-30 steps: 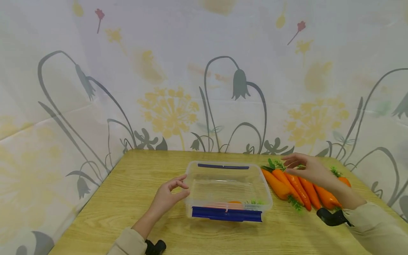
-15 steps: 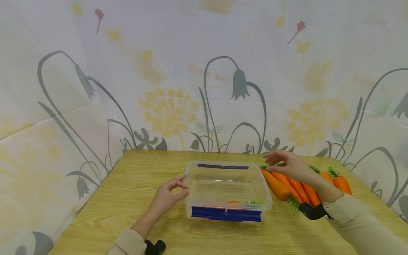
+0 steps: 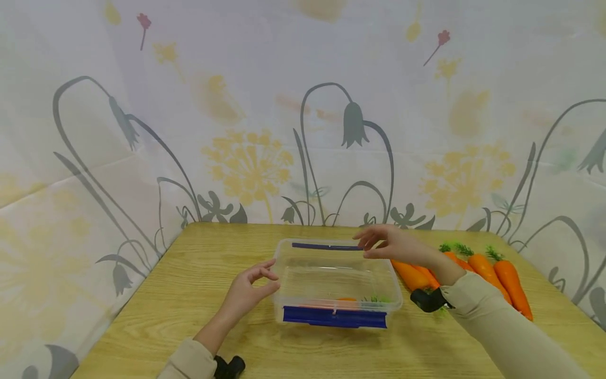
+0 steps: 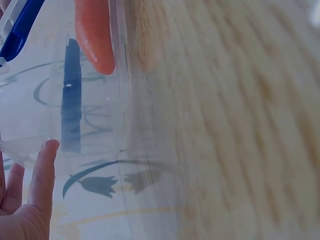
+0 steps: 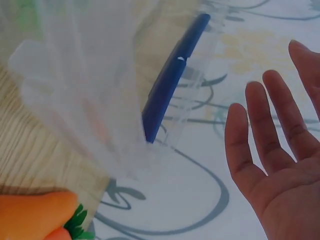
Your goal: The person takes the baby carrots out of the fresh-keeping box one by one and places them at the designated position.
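A clear plastic food box [image 3: 396,302] with blue clips stands on the table; a blue clip [image 3: 334,317] runs along its near side. Through its near wall an orange carrot [image 4: 95,40] and a bit of green leaf show inside. My left hand [image 3: 246,290] is at the box's left side, fingertips at the wall, forefinger fairly straight in the left wrist view. Over the far right corner hovers my right hand [image 3: 393,246], its fingers loosely spread with nothing in them, as the right wrist view also shows.
Several orange carrots [image 3: 513,287] with green tops lie to the right of the box, partly behind the right forearm. A flowered cloth [image 3: 255,105] hangs behind the wooden table [image 3: 189,284].
My right hand has moved left from above the carrots to the box's far right corner, baring the carrots at the far right. The left hand and the box have stayed put.
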A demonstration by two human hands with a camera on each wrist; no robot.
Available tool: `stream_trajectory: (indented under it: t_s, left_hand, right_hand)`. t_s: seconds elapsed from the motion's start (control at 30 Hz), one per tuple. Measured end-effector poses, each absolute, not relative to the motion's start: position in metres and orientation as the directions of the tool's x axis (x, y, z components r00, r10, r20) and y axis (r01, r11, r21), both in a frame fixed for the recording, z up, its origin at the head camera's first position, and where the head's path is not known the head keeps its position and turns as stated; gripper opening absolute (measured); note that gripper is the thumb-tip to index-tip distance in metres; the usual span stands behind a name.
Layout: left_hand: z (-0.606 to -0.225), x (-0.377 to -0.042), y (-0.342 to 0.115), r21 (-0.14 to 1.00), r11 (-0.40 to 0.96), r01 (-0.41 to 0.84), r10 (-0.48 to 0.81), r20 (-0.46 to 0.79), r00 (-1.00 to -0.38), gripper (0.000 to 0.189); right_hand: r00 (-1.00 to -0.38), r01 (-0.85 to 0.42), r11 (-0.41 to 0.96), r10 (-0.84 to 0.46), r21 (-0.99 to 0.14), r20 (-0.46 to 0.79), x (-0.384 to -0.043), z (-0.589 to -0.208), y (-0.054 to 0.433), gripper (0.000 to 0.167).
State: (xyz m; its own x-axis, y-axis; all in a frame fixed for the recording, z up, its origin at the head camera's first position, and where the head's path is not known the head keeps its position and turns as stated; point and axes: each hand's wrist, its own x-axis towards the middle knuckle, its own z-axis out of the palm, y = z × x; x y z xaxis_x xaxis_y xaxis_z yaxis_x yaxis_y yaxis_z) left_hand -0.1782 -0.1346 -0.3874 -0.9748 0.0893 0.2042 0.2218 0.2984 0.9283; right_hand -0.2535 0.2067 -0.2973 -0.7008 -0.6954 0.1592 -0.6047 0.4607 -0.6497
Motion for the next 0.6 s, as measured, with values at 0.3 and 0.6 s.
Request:
stream_trajectory:
  t_s: [0.3, 0.6]
  left_hand:
    - [-0.387, -0.178, -0.136, 0.930, 0.293, 0.223, 0.098, 0.203, -0.974, 0.015]
    - [-0.387, -0.178, -0.136, 0.932, 0.290, 0.218, 0.101, 0.196, -0.975, 0.014]
  right_hand:
    - [-0.575, -0.640, 0.378, -0.813, -0.668, 0.091, -0.271, -0.300, 0.174, 0.034]
    - [-0.467, -0.585, 0.437, -0.870, -0.683, -0.156, -0.276, -0.310, 0.148, 0.027]
